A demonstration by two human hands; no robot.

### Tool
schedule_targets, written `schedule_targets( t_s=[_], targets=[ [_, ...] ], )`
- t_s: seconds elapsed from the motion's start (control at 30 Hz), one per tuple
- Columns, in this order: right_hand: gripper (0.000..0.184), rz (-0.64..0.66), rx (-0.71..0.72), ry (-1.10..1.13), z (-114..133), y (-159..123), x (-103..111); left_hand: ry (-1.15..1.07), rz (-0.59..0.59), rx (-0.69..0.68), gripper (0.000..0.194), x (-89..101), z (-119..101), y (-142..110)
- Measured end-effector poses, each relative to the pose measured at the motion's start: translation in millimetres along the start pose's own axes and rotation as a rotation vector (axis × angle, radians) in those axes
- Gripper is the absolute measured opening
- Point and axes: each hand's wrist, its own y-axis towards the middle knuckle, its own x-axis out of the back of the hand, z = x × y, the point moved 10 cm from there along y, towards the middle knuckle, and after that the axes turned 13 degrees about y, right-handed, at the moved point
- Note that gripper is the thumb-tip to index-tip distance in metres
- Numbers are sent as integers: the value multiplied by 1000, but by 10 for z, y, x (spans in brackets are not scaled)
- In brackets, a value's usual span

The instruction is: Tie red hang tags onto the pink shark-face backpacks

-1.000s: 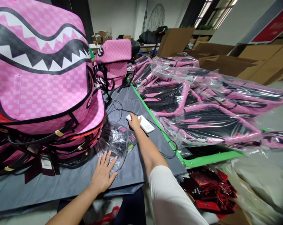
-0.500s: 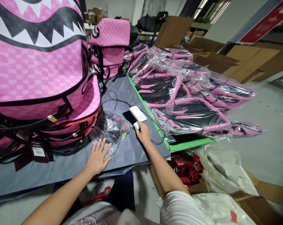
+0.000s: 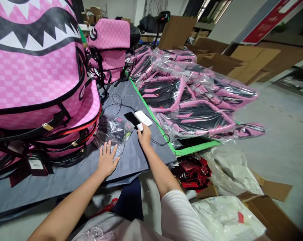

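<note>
Hands working at the near edge of a grey table mat [image 3: 73,174].

The right hand [image 3: 144,136] is pinching a small white plug [image 3: 139,127] between its fingertips, at six o'clock of the white power bank [image 3: 143,117] and black phone [image 3: 131,118]. The left hand [image 3: 106,160] is lying flat and open, fingertips touching a clear plastic packet [image 3: 113,132] beside the pink backpack [image 3: 36,77]. By judgement, the plug is being seated; next calls for a steady, aligned push.
</note>
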Motion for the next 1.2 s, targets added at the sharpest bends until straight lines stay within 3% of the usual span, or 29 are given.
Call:
schedule_targets(
  t_s=[0.17, 0.33, 0.4, 0.47, 0.57, 0.77, 0.93, 1.03, 1.13, 1.2],
  targets=[
    [46, -61, -132, -169, -232, -215, 344, -30, 14, 32, 60, -12, -36, 126],
    [44, -44, -213, -188, -408, -201, 389, -96, -9, 71, 48, 40, -49, 237],
    [44, -48, -220, -175, -437, -201, 377, -174, -40, 135, 41, 125, 55, 314],
    [45, -65, -224, -162, -459, -219, 380, -270, -56, 284, 37, 215, 287, 407],
    [44, -100, -208, -142, -459, -245, 414, -409, -129, 453, 36, 433, 623, 601],
    [41, -57, -193, -178, -416, -226, 447, -671, -453, 407, 33, 1093, 833, 1160],
    [42, -68, -207, -148, -422, -222, 487, -771, -588, 406, 32, 1453, 822, 1700],
    [41, -105, -208, -109, -448, -215, 525, -693, -715, 432, 31, 1615, 765, 1964],
    [42, -152, -222, -80, -491, -207, 581, -601, -756, 369, 30, 1560, 509, 2130],
    [42, -184, -241, -84, -523, -209, 625, -590, -673, 251, 29, 1331, 223, 2190]
  ],
)
